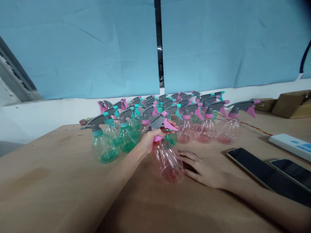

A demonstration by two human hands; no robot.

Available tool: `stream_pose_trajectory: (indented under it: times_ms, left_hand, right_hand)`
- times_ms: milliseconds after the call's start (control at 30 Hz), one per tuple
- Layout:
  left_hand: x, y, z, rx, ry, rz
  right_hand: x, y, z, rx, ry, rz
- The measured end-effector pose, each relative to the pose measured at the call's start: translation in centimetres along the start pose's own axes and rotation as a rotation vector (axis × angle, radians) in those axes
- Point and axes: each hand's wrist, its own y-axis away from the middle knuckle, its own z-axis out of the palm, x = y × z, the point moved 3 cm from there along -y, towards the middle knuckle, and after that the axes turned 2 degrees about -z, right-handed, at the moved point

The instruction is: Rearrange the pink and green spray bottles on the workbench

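Observation:
A clear pink spray bottle [168, 161] with a grey head and pink trigger leans slightly in front of me. My left hand [152, 139] is closed around its neck, just under the spray head. Beside the bottle's lower right side, my right hand [202, 168] rests low over the table with its fingers stretched out and apart. Its fingertips are at the bottle's wall; whether they press on it I cannot tell. Just left of my left hand stand a green spray bottle [128, 137] and another green spray bottle [104, 149] closer to me.
Several more pink and green spray bottles stand in rows behind, including a pink one [228, 129] at the right end. Two dark phones [257, 168] and a white power strip [291, 145] lie at right. Cardboard boxes [291, 104] sit farther back, before a blue-covered wall [97, 51].

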Motion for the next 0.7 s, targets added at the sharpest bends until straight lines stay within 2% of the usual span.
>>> stream_pose_trajectory:
  times_ms: [200, 500, 700]
  left_hand:
    - [0.1, 0.1, 0.0, 0.026, -0.037, -0.021]
    - [0.8, 0.7, 1.5, 0.072, -0.100, -0.041]
    - [0.3, 0.4, 1.1, -0.002, -0.127, -0.093]
  right_hand:
    - [0.2, 0.0, 0.1, 0.001, 0.014, -0.004]
    - [0.3, 0.0, 0.2, 0.010, -0.009, -0.023]
    - [0.1, 0.0, 0.1, -0.011, 0.022, -0.027]
